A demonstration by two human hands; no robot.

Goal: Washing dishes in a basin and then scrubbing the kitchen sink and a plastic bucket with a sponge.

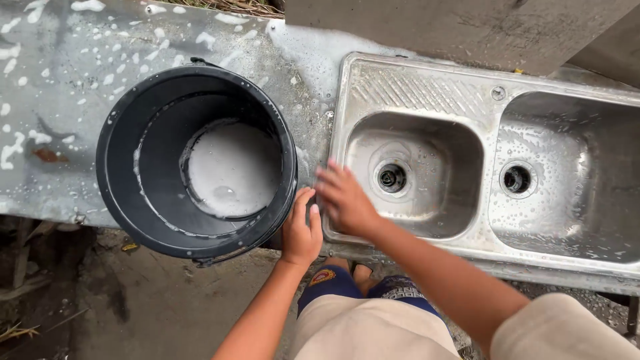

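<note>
Your left hand (301,232): fingers together, curled against the near side of the black bucket (143,200) — steadying it, as far as you can judge.
Your right hand (345,200): fingers spread, lying flat on the left rim of the steel sink (427,83); it grips nothing.
Step in hand: you look to be bracing the bucket at the tabletop's edge, beside the sink.
Next move: a firmer two-handed hold, since the wet rim is likely slippery.
Bucket: upright, with soapy water (230,170) pooled in its bottom.
Tabletop (53,87): grey, wet, flecked with foam.
Sink: two empty basins — each drain open.
Beyond: bare dirt ground below, rough boards behind.
</note>
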